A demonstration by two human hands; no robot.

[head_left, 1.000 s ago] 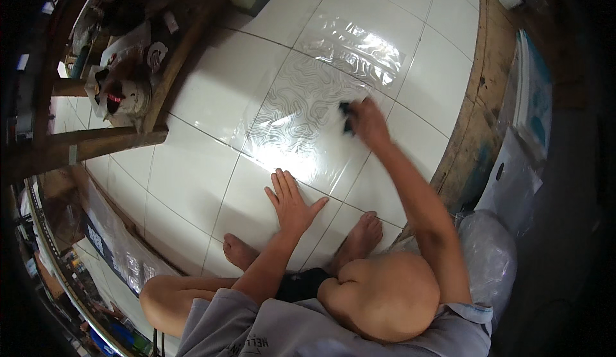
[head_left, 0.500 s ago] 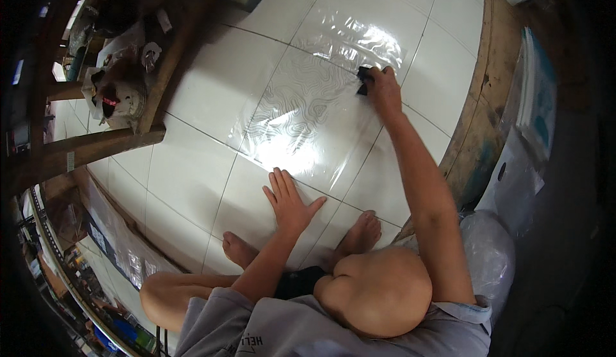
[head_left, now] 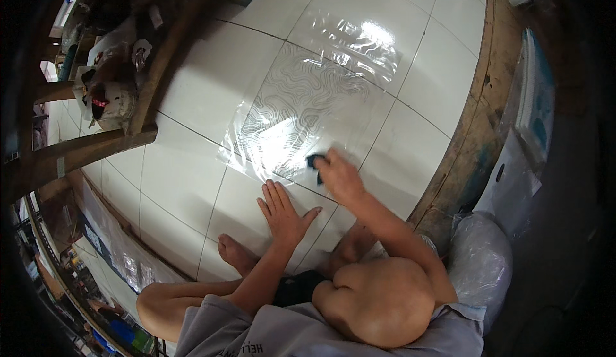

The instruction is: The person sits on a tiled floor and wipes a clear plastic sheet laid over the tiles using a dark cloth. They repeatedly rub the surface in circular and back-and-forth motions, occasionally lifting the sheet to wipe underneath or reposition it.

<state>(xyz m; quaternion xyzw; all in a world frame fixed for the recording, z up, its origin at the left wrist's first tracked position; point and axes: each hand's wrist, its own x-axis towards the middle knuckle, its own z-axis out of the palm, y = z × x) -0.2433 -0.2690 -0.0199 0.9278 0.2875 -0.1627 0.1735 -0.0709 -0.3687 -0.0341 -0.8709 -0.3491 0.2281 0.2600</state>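
The right hand (head_left: 339,176) presses a small dark pad (head_left: 315,162) onto a clear plastic sheet printed with wavy contour lines (head_left: 308,110); its fingers are closed around the pad. The sheet lies flat on the white tiled floor (head_left: 186,164), and the pad sits at the sheet's near edge. The left hand (head_left: 282,212) rests palm down on the floor just beside that edge, fingers spread and holding nothing. A second clear glossy film (head_left: 350,39) overlaps the far end of the printed sheet. A wooden bench (head_left: 138,94) at the left carries crumpled white bags with dark markings (head_left: 106,97). A translucent plastic bag (head_left: 478,261) stands at the right, near a wooden border (head_left: 478,119).
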